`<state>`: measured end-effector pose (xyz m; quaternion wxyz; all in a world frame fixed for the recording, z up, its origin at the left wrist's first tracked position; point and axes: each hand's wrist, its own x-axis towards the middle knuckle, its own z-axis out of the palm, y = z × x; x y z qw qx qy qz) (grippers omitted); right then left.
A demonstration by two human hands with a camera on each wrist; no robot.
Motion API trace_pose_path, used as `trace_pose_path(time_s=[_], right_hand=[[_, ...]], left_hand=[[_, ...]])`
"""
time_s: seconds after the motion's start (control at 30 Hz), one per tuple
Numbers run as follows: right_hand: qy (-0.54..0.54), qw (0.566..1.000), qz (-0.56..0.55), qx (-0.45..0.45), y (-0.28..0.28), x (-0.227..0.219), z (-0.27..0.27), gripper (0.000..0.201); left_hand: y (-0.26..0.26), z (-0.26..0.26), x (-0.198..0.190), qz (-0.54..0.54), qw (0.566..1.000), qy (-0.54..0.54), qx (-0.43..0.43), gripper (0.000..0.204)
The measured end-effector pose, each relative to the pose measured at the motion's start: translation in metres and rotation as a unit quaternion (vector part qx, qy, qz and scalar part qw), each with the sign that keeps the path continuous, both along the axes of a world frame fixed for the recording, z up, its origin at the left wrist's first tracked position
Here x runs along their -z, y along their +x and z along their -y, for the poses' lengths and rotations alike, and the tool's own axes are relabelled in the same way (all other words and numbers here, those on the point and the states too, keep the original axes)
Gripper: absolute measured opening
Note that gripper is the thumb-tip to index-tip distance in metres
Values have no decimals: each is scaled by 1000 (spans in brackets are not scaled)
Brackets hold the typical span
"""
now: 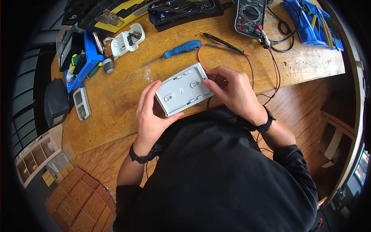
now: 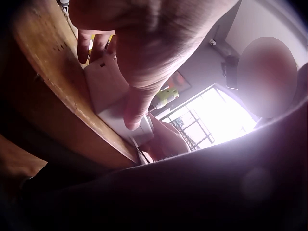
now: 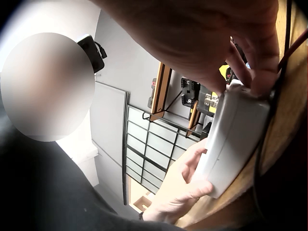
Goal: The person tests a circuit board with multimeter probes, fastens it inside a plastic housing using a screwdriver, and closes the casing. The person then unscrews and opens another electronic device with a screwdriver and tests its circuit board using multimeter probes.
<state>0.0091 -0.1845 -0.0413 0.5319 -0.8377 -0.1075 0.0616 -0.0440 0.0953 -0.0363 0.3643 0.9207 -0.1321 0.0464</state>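
A white plastic housing [image 1: 181, 99] lies at the front of the wooden workbench, its back with two keyhole mounting slots facing up. My left hand [image 1: 146, 112] grips the left end, with the fingers at the far edge and the thumb along the near edge. At the other end, my right hand [image 1: 238, 94] pinches the right corner, thumb on top and the other fingers bent behind it. In the right wrist view the housing [image 3: 236, 139] shows its smooth side wall between both hands. The left wrist view shows the left thumb pressed along the housing [image 2: 108, 86].
Beyond the housing lie a blue-handled screwdriver [image 1: 181, 49] and multimeter probes [image 1: 224, 42]. A multimeter [image 1: 250, 17] stands at the back, with cables trailing near the right hand. A white tray of small parts [image 1: 127, 40], blue bins [image 1: 87, 58] and a white cover with windows [image 1: 81, 103] sit leftward.
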Motion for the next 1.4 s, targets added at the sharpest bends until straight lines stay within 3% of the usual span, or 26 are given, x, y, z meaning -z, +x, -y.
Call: trace_pose_path(time_s=[0.1, 0.17, 0.27, 0.47, 0.6, 0.77, 0.83, 0.93, 1.0, 1.33, 1.4], right_hand=[[5, 999, -43, 3, 2, -2, -1, 27], [-40, 999, -33, -12, 6, -3, -1, 24], [-24, 1000, 1, -6, 5, 3, -4, 25], [-18, 999, 7, -30, 1, -5, -10, 25], [-24, 995, -25, -92, 1, -10, -7, 29], [-55, 990, 10, -130, 2, -19, -7, 36], [-48, 990, 33, -129, 1, -26, -8, 36], [-43, 989, 62, -128, 1, -22, -13, 36], [-47, 979, 128, -148, -2, -22, -16, 35], [-102, 965, 181, -162, -1, -14, -28, 37], [-101, 968, 172, -154, -3, -15, -28, 39]], left_hand=[[-1, 2, -3, -36, 999, -2, -19, 106], [3, 4, -6, -30, 998, 52, -13, 107], [4, 9, -16, -6, 993, 119, 1, 107], [16, 2, -11, 6, 995, 101, 27, 106], [26, -20, -14, -12, 991, 117, 61, 106], [24, -20, -29, -29, 983, 165, 78, 122], [17, -16, -38, 32, 977, 178, 112, 133], [12, -15, -20, -30, 960, 220, 169, 134], [14, -18, -19, -15, 952, 253, 171, 132], [12, -21, -18, -26, 960, 209, 184, 129], [17, -26, -25, -18, 977, 104, 183, 120]])
